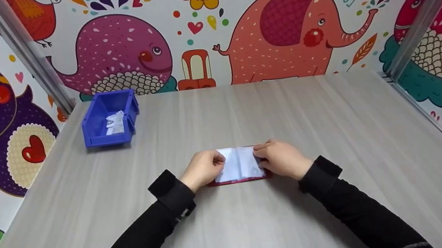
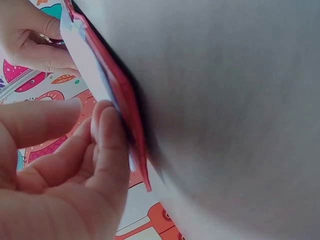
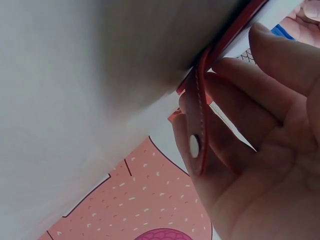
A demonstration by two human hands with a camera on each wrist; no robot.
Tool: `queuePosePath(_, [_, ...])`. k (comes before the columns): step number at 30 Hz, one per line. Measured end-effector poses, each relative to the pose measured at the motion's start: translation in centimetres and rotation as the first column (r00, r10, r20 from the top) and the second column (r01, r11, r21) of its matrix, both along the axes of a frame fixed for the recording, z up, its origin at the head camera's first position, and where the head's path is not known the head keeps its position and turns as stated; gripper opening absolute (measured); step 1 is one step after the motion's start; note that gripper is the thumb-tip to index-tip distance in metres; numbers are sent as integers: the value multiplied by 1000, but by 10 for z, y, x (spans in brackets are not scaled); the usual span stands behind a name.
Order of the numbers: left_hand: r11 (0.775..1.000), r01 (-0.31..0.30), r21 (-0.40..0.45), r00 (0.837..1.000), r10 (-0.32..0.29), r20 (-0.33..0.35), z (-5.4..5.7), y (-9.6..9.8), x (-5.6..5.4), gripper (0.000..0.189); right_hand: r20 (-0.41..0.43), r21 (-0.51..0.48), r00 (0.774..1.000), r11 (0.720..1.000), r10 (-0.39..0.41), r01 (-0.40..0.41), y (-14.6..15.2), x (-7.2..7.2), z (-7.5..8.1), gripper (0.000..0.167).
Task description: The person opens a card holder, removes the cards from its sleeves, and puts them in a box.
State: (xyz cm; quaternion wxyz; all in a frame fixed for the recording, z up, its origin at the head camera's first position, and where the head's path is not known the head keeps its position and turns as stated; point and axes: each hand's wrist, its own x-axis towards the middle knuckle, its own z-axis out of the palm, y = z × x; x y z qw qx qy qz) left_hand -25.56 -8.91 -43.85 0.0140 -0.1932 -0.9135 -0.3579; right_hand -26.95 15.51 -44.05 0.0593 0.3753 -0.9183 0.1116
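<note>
A red card holder with clear sleeve pages lies spread on the table in front of the person. At its left side is the left hand, fingers curled at the page edge; the left wrist view shows those fingertips against the red cover. The right hand grips the opposite side. Its thumb lies at the page in the right wrist view, with the other fingers around the edge. Beside them hangs a red strap with a metal snap.
A blue bin holding several small white pieces stands at the back left of the grey table. Printed cartoon walls and metal posts border the table.
</note>
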Motion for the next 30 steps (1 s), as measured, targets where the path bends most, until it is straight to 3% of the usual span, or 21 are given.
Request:
queuePosePath(5, [1000, -4, 2, 1000, 4, 13, 0, 0, 0, 13, -35, -15, 999, 1000, 24, -25, 0, 2, -1, 18])
queuePosePath(10, [1000, 10, -14, 1000, -10, 16, 0, 1, 0, 14, -31, -20, 999, 999, 30, -30, -2, 4, -1, 24])
queuePosePath(20, [995, 76, -61, 996, -80, -51, -4, 4, -1, 19, -14, -36, 997, 996, 79, -80, -3, 1, -3, 24])
queuePosePath(30, [995, 73, -68, 994, -79, -80, -4, 4, 0, 14, 2, -49, 997, 996, 77, -77, -4, 2, -2, 23])
